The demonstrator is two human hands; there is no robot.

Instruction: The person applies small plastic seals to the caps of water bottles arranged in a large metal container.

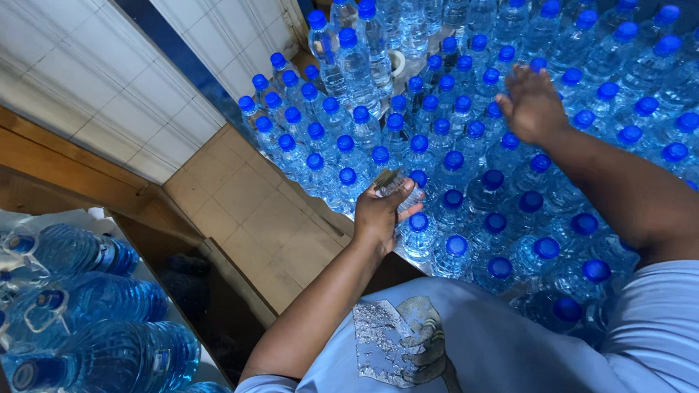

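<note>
Pale blue shirt (521,367) nearest, left hand (382,217) closed on small clear wrap (391,183), right hand (534,103) spread flat, empty, over blue-capped water bottles (455,160).

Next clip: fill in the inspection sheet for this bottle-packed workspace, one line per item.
Surface: hidden under packed upright bottles; tan tiled ledge bare beside them.
Job's things: small clear plastic bottles with blue caps, tightly grouped; a small clear item in the left hand, kind unclear.
Clutter: large blue jugs lying on their sides, lower left.
Hands: left hand closed on the small item; right hand open, fingers spread over the caps.
Cables: nothing seen.
Surroundings: white tiled wall, wooden frame.
</note>
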